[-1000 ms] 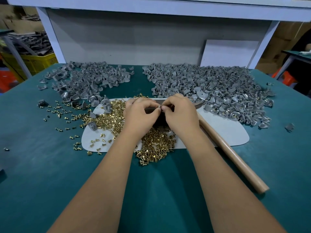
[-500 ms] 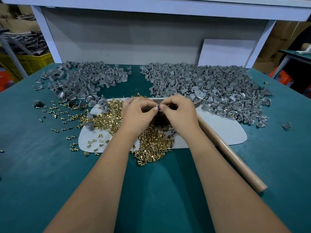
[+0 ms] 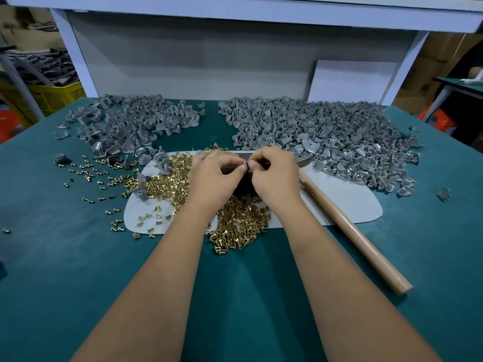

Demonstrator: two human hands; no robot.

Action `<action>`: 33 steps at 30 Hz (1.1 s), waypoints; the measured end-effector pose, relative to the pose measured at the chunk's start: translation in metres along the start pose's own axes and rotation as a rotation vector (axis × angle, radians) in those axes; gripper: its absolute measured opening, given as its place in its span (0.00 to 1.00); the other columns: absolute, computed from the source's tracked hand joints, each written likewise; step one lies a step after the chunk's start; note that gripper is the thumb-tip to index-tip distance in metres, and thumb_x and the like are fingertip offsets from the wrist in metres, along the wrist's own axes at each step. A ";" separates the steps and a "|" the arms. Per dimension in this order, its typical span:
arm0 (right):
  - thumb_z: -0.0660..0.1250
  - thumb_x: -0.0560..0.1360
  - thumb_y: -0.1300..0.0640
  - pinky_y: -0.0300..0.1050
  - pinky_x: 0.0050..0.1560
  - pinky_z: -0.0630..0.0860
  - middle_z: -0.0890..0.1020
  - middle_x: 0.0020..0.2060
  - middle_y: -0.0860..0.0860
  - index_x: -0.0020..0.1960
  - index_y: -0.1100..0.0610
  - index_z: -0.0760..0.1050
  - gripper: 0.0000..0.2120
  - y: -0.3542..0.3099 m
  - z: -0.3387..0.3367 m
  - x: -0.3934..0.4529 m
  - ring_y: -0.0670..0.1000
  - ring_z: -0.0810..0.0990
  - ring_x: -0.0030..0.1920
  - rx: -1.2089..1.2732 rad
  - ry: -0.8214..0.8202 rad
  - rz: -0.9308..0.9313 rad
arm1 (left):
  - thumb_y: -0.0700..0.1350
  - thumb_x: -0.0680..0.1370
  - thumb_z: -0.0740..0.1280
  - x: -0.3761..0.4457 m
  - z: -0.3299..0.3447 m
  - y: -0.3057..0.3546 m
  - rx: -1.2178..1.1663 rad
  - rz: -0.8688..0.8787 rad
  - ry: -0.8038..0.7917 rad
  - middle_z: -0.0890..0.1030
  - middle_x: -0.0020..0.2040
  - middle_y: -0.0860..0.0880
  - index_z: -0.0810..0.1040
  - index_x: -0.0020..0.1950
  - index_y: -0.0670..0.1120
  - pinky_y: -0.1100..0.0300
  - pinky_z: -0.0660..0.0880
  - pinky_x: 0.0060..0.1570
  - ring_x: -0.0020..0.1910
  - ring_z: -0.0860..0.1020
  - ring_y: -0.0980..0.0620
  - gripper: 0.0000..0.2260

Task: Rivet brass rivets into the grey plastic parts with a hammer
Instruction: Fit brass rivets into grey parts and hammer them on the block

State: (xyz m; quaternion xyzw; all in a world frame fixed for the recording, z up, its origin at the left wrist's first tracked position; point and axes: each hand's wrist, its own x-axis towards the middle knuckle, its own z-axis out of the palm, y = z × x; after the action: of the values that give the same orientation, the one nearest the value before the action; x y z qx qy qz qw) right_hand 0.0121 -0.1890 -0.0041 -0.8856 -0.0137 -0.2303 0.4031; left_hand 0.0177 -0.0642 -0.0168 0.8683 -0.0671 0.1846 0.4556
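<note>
1. Change. Against the views a second and half a second earlier, both hands keep the same posture, fingertips meeting over the middle of the pale mat; the slight shift of the whole scene comes from the head camera. No rivet has yet been struck, so the step in hand is judged to be fitting a rivet into a part by hand.

2. Left hand. Fingers curled, thumb and forefinger pinching a small grey plastic part at the point where the two hands meet.

3. Right hand. Fingers curled, tips pinched against the same part from the right; whether a rivet sits between them cannot be told.

4. Hammer. It lies unheld on the surface, just right of the right hand, its wooden handle running near and to the right, its head partly hidden behind the hands.

5. Brass rivets. A loose heap lies on the mat and the green surface, directly beneath and to the left of the hands.

6. Stock. One pile of grey parts lies far left; a larger pile lies far right, some pieces there showing brass.
</note>
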 end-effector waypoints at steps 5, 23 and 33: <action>0.67 0.74 0.59 0.44 0.48 0.72 0.81 0.42 0.46 0.42 0.53 0.81 0.05 0.007 -0.006 -0.001 0.47 0.77 0.48 0.175 -0.055 0.045 | 0.50 0.76 0.71 -0.001 -0.001 0.002 0.003 0.005 0.006 0.80 0.53 0.57 0.85 0.49 0.53 0.45 0.62 0.68 0.66 0.68 0.48 0.05; 0.63 0.75 0.60 0.44 0.47 0.75 0.80 0.42 0.43 0.45 0.50 0.79 0.08 0.001 -0.015 0.002 0.44 0.77 0.46 0.048 0.037 -0.077 | 0.48 0.77 0.70 0.004 -0.005 -0.001 -0.219 -0.090 0.109 0.83 0.49 0.55 0.83 0.49 0.56 0.44 0.73 0.62 0.59 0.77 0.47 0.04; 0.67 0.70 0.43 0.44 0.36 0.65 0.79 0.42 0.49 0.47 0.51 0.79 0.12 -0.037 0.000 -0.028 0.54 0.78 0.45 -0.555 -0.488 -0.454 | 0.48 0.76 0.70 0.012 -0.014 -0.012 -0.259 -0.175 0.274 0.83 0.49 0.56 0.81 0.47 0.59 0.46 0.74 0.61 0.60 0.77 0.47 0.05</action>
State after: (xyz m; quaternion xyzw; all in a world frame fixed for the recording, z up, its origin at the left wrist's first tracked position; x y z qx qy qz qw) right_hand -0.0211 -0.1601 0.0101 -0.9634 -0.2407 -0.0920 0.0738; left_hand 0.0289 -0.0456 -0.0137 0.7718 0.0478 0.2504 0.5825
